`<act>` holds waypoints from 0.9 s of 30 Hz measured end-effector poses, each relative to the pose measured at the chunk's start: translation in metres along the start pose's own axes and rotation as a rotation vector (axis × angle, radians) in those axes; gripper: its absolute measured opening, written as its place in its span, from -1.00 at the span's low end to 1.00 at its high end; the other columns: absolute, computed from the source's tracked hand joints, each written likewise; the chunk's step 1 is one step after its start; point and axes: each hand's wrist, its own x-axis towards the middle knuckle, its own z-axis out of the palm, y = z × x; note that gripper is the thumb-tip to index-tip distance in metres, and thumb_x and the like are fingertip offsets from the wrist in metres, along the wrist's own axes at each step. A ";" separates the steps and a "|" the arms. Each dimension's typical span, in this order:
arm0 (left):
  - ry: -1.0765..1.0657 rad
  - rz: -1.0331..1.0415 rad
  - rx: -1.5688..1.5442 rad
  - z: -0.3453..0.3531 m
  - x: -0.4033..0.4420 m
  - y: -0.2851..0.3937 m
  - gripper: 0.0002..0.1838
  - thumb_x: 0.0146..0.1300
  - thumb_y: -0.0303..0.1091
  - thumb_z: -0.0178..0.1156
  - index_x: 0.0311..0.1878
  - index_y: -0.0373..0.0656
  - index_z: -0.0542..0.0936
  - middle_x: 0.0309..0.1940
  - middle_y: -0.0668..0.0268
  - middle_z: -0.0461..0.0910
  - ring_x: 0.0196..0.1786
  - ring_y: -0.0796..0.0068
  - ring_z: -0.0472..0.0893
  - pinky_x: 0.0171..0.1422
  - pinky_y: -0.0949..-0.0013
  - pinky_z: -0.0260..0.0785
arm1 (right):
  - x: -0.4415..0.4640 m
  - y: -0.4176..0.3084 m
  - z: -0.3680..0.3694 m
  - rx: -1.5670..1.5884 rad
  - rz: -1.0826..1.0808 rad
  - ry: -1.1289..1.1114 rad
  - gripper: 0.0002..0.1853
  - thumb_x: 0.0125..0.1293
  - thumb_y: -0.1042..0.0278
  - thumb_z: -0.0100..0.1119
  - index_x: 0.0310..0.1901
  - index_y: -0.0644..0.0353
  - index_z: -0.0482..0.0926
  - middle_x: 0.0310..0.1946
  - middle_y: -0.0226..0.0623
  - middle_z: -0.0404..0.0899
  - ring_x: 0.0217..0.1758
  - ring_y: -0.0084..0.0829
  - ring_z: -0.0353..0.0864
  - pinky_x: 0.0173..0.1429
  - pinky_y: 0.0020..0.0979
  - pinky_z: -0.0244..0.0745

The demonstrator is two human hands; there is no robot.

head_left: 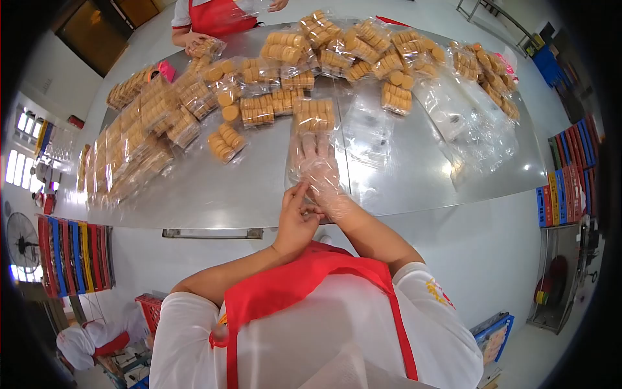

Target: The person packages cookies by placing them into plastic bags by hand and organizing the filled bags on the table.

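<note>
My right hand is inside a clear plastic bag, its fingers stretched out toward a pack of round biscuits at the bag's far end. At the near end of the bag, my left hand has its thumb and fingertips pressed together at the bag's edge by my right wrist. Flat clear bags lie just to the right. A loose bag of biscuits rests on the metal table to the left.
Bagged biscuits are stacked at the left, with more piled along the far side. Empty plastic bags lie at the right. A co-worker's hand touches a biscuit bag across the table. Coloured crates stand at the lower left.
</note>
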 end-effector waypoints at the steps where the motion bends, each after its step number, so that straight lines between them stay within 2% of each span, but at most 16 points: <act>1: 0.008 -0.085 -0.055 -0.003 -0.001 -0.002 -0.16 0.19 -0.84 0.03 0.57 -0.24 0.12 0.49 0.16 0.03 0.15 0.33 0.61 0.14 0.39 0.56 | -0.002 -0.005 0.003 -0.024 -0.013 0.013 -0.26 0.11 0.31 0.27 0.39 0.23 0.36 0.27 0.02 0.34 0.38 0.19 0.27 0.39 0.12 0.30; 4: -0.008 -0.204 -0.198 -0.012 -0.005 0.006 -0.15 0.18 -0.85 0.04 0.57 -0.26 0.10 0.50 0.18 -0.02 0.11 0.29 0.64 0.13 0.38 0.56 | -0.003 -0.011 0.005 -0.068 -0.045 0.012 -0.22 0.08 0.27 0.31 0.40 0.24 0.34 0.27 0.05 0.32 0.38 0.25 0.24 0.42 0.16 0.23; 7: -0.083 -0.273 -0.432 -0.019 -0.013 0.026 -0.17 0.16 -0.81 0.08 0.54 -0.27 0.14 0.43 0.19 0.09 0.09 0.24 0.62 0.13 0.37 0.56 | -0.003 -0.010 -0.006 0.005 -0.035 -0.075 -0.14 0.04 0.25 0.35 0.42 0.27 0.30 0.30 0.07 0.28 0.43 0.26 0.18 0.49 0.20 0.10; 10: -0.145 -0.319 -0.195 -0.047 -0.016 0.024 -0.30 0.17 -0.74 0.05 0.44 -0.30 0.22 0.35 0.13 0.28 0.10 0.21 0.64 0.05 0.37 0.56 | -0.012 -0.013 -0.021 0.146 0.024 -0.180 -0.06 0.01 0.24 0.37 0.47 0.30 0.22 0.43 0.12 0.16 0.51 0.32 0.05 0.56 0.22 -0.05; 13: 0.070 -0.472 -0.126 -0.062 -0.015 0.007 -0.49 0.17 -0.64 0.00 0.25 -0.28 0.37 0.17 0.07 0.50 0.00 0.20 0.69 -0.11 0.38 0.57 | -0.031 -0.031 -0.030 0.200 0.114 -0.274 -0.03 0.03 0.28 0.34 0.50 0.34 0.14 0.54 0.17 0.00 0.59 0.33 -0.10 0.61 0.20 -0.16; 15: -0.046 -0.618 -0.151 -0.063 -0.006 0.004 -0.63 0.17 -0.59 -0.01 0.08 -0.30 0.47 -0.03 0.05 0.59 -0.14 0.23 0.71 -0.21 0.35 0.55 | -0.039 -0.040 -0.013 0.225 0.167 -0.308 -0.06 0.08 0.34 0.28 0.51 0.35 0.10 0.58 0.18 -0.10 0.62 0.32 -0.19 0.63 0.18 -0.20; 16: -0.105 -0.689 -0.163 -0.064 0.000 0.005 -0.69 0.16 -0.57 -0.01 0.00 -0.31 0.52 -0.13 0.05 0.64 -0.21 0.25 0.72 -0.26 0.33 0.55 | -0.040 -0.038 -0.002 0.192 0.131 -0.240 -0.10 0.09 0.38 0.26 0.50 0.36 0.12 0.57 0.18 -0.07 0.61 0.32 -0.15 0.62 0.18 -0.17; 18: -0.212 -0.533 0.239 -0.073 0.011 0.008 -0.78 0.15 -0.55 -0.01 -0.18 -0.32 0.58 -0.29 0.08 0.66 -0.30 0.29 0.71 -0.27 0.30 0.54 | -0.039 -0.031 0.014 0.121 0.059 -0.096 -0.16 0.11 0.46 0.21 0.47 0.38 0.17 0.53 0.20 -0.01 0.58 0.31 -0.09 0.60 0.18 -0.11; 19: -0.264 -0.444 0.442 -0.079 0.017 0.010 -0.79 0.15 -0.54 -0.01 -0.26 -0.32 0.61 -0.37 0.09 0.67 -0.35 0.31 0.70 -0.28 0.28 0.54 | -0.037 -0.029 -0.002 0.191 0.024 -0.100 -0.22 0.11 0.48 0.19 0.43 0.37 0.22 0.49 0.20 0.06 0.55 0.28 -0.01 0.58 0.16 -0.04; 20: -0.135 -0.203 0.597 -0.085 0.022 0.014 -0.82 0.14 -0.50 0.02 -0.39 -0.31 0.63 -0.50 0.06 0.67 -0.39 0.18 0.70 -0.25 0.18 0.53 | -0.043 -0.027 -0.024 0.259 -0.010 -0.106 -0.27 0.11 0.51 0.18 0.39 0.36 0.28 0.45 0.19 0.13 0.52 0.26 0.06 0.55 0.14 0.02; 22: 0.094 -0.075 0.791 -0.097 0.050 0.030 -0.83 0.14 -0.38 0.12 -0.36 -0.23 0.66 -0.39 -0.08 0.65 -0.26 -0.12 0.64 -0.14 0.00 0.48 | -0.067 -0.015 -0.046 0.398 -0.142 -0.124 -0.41 0.10 0.56 0.16 0.25 0.34 0.41 0.30 0.15 0.33 0.40 0.16 0.28 0.46 0.06 0.21; 23: 0.188 0.025 0.832 -0.105 0.070 0.034 -0.83 0.16 -0.36 0.13 -0.37 -0.24 0.65 -0.40 -0.06 0.65 -0.25 -0.11 0.64 -0.10 0.00 0.48 | -0.084 -0.006 -0.052 0.469 -0.242 -0.136 -0.50 0.08 0.59 0.15 0.14 0.32 0.49 0.19 0.12 0.45 0.31 0.08 0.41 0.39 0.01 0.33; 24: 0.284 0.125 0.871 -0.110 0.093 0.039 -0.82 0.18 -0.34 0.14 -0.37 -0.26 0.64 -0.41 -0.05 0.64 -0.24 -0.10 0.64 -0.07 0.00 0.48 | -0.103 0.001 -0.052 0.585 -0.178 -0.063 -0.57 0.08 0.63 0.14 0.07 0.31 0.53 0.11 0.06 0.52 0.24 0.04 0.49 0.32 -0.03 0.41; 25: 0.294 0.155 0.932 -0.111 0.116 0.049 -0.81 0.19 -0.33 0.14 -0.29 -0.25 0.63 -0.33 -0.06 0.65 -0.19 -0.10 0.64 -0.05 0.01 0.48 | -0.124 0.007 -0.053 0.703 -0.114 0.010 -0.63 0.09 0.66 0.12 -0.01 0.30 0.57 0.04 0.00 0.58 0.16 0.00 0.57 0.25 -0.08 0.49; 26: 0.305 0.183 0.995 -0.112 0.138 0.059 -0.80 0.20 -0.31 0.15 -0.22 -0.24 0.61 -0.24 -0.07 0.66 -0.14 -0.10 0.63 -0.02 0.01 0.47 | -0.145 0.012 -0.060 0.660 0.003 0.035 -0.64 0.09 0.69 0.11 -0.02 0.28 0.59 0.01 -0.01 0.60 0.13 0.01 0.59 0.20 -0.09 0.52; 27: 0.292 0.198 1.101 -0.113 0.163 0.056 -0.71 0.22 -0.26 0.17 -0.04 -0.17 0.59 -0.07 -0.09 0.60 -0.04 -0.12 0.60 0.03 0.00 0.47 | -0.163 0.015 -0.068 0.616 0.121 0.060 -0.64 0.10 0.72 0.09 -0.04 0.26 0.61 -0.02 -0.03 0.62 0.10 0.02 0.61 0.15 -0.10 0.55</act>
